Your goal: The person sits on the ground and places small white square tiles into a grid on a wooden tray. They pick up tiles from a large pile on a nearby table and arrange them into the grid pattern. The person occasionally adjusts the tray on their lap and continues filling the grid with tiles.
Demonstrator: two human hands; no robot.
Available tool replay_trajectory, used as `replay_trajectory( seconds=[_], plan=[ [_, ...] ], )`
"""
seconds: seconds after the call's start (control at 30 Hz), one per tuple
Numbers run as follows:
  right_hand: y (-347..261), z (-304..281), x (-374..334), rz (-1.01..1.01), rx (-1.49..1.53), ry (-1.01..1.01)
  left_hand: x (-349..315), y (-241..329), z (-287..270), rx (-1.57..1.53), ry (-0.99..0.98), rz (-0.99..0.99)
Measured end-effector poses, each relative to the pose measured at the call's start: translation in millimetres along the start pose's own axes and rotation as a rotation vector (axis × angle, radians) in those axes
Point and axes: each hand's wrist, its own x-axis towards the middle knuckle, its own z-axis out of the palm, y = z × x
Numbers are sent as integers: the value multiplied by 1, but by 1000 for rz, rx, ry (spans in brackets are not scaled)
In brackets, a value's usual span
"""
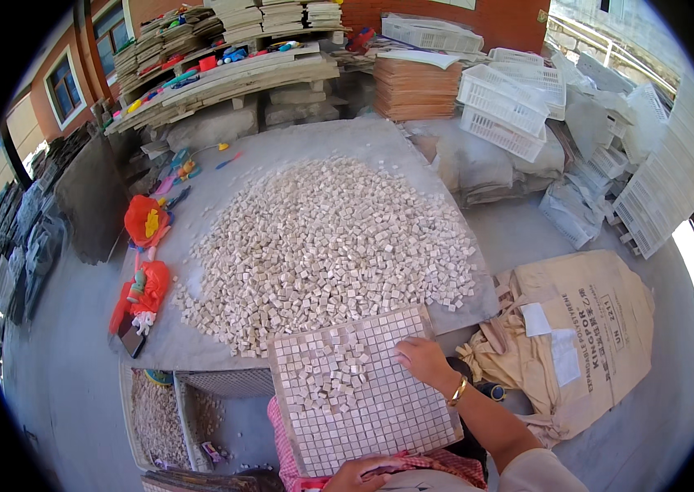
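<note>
A square grid board [283,348] rests on my lap, tilted against the near edge of a grey table. Small pale stone tiles [396,410] fill many of its cells in rows; a loose cluster of tiles [332,373] lies on its left half. My right hand [427,362], with a gold bracelet [458,391], is over the board's upper right, fingers bent together and down onto the grid; whether a tile is under them is hidden. My left hand [363,474] is at the board's near edge, partly cut off, its fingers only partly showing.
A wide heap of stone tiles [339,238] covers the table [298,141]. Red plastic bags [147,220] and a phone [131,337] lie at its left edge. Below stand bins of chips [158,414]. A printed sack [593,336] lies right; white crates [504,102] stand behind.
</note>
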Motion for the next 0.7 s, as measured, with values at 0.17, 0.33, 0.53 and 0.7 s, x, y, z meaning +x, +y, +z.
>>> replay_trajectory(
  seconds=[0.17, 0.33, 0.53, 0.7],
  plan=[
    [6, -12, 11, 57, -25, 258, -4, 16, -5, 85, -22, -53],
    [4, 0, -1, -38, -334, 1, -4, 15, -5, 126, 1, -64],
    [-15, 4, 1, -66, -311, -55, 2, 5, -2, 137, 15, 63],
    [-34, 16, 32, -151, -260, 50, 2, -3, -6, 133, 27, 55]
  ],
)
